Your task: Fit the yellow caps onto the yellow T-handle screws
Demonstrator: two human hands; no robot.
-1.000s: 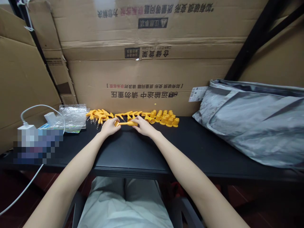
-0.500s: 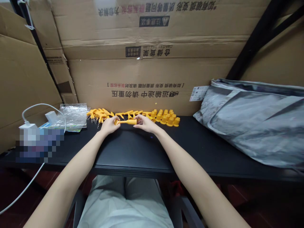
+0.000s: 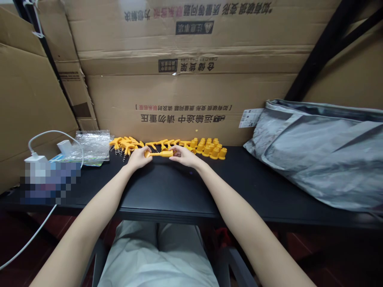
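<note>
Both hands are holding one yellow piece [image 3: 166, 154] above the back half of the worktop [image 3: 167, 187], right in front of the other yellow parts. Long axis is running left-right, close to level, roughly parallel to the worktop's front edge. Thick barrel end is pointing right, thin ridged shaft is pointing left, flared end sitting at the left hand [image 3: 139, 158].

Left fingers are closing on the flared end; right hand [image 3: 183, 155] is pinching the barrel's right end between thumb and fingers. Exact contact at the fingertips is too small to tell.

Around it: T-handled corkscrews [image 3: 128, 146] are lying piled just beyond the left hand, metal spirals showing. More yellow T-handles [image 3: 161, 142] are lying in a row behind the piece. Yellow cups [image 3: 214, 151] are standing grouped just right of the right hand.
</note>
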